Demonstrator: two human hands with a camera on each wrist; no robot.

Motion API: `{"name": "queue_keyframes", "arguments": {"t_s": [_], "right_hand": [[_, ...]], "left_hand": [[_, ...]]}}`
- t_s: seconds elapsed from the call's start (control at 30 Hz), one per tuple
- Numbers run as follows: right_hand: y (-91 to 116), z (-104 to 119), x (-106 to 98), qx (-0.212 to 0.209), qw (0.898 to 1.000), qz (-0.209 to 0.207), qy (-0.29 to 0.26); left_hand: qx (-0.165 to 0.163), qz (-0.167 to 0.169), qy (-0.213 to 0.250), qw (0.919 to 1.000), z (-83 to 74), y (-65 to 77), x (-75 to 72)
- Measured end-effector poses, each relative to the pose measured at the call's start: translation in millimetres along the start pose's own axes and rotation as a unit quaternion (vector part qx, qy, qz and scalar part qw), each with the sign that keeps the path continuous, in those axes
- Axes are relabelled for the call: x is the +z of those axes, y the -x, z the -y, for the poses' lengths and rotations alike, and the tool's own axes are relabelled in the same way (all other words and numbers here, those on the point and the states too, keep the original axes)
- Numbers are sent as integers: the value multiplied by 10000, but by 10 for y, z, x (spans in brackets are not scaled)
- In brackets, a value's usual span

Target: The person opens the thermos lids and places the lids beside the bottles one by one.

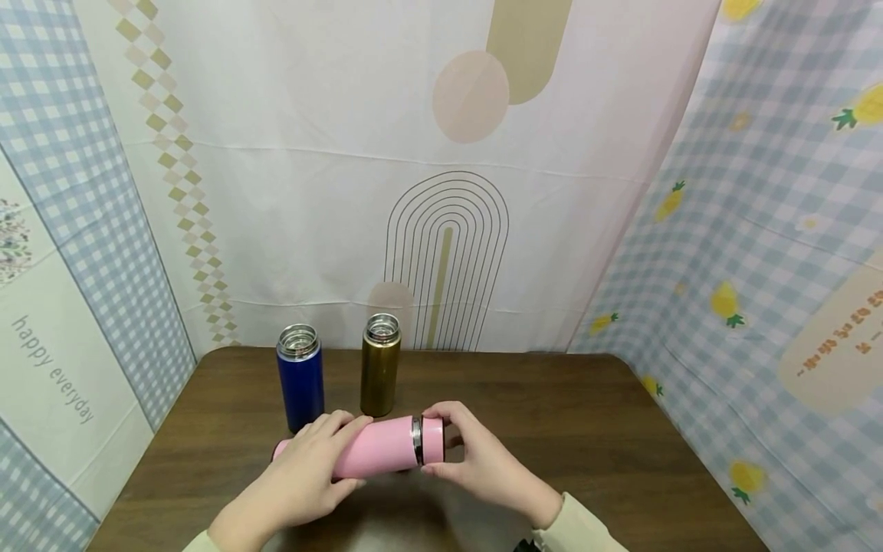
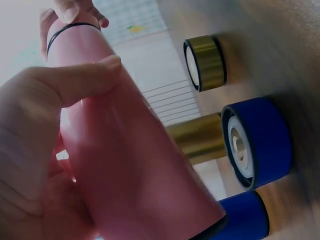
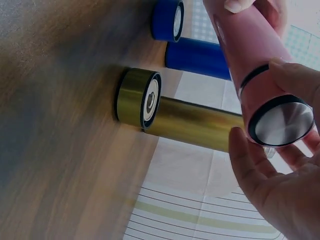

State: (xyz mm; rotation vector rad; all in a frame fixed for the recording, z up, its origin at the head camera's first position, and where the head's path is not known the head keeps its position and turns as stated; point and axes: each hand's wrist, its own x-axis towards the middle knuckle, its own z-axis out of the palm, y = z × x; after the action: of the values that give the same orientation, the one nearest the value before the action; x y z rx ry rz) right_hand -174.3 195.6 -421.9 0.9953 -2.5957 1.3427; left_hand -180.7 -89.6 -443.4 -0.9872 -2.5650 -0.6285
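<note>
A pink thermos bottle [image 1: 379, 448] lies nearly sideways in the air over the table, its capped end toward the right. Around its body curls my left hand [image 1: 297, 479], thumb along the near side. My right hand [image 1: 479, 464] holds the pink cap [image 1: 433, 441] between thumb and fingers; a silver ring shows beside the cap. The cap's shiny round end [image 3: 282, 124] faces the right wrist camera. Behind the pink bottle stand a blue bottle [image 1: 301, 387] and a gold bottle [image 1: 379, 376], both uncapped with bare metal necks.
On the table [image 1: 552, 429], a blue cap [image 2: 270, 142] and a gold cap [image 2: 209, 62] sit in front of their bottles, hidden from the head view behind the pink bottle and hands. A patterned cloth [image 1: 310, 215] hangs behind the table's far edge.
</note>
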Motion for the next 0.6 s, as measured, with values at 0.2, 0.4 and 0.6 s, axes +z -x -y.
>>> {"name": "queue_keyframes", "arguments": {"t_s": [0.2,0.4,0.6], "right_hand": [[-3,7,-8,-439,9984,-82,335],[3,33,-13,615,9980,113,9],[0,49,-14,1346,9892,293,-496]], "left_hand": [[-285,218,255,9990,-20,15,-22],[133,-354,16,9993,-15,-3,23],[593,-775,-319,9947,20,-18,59]]}}
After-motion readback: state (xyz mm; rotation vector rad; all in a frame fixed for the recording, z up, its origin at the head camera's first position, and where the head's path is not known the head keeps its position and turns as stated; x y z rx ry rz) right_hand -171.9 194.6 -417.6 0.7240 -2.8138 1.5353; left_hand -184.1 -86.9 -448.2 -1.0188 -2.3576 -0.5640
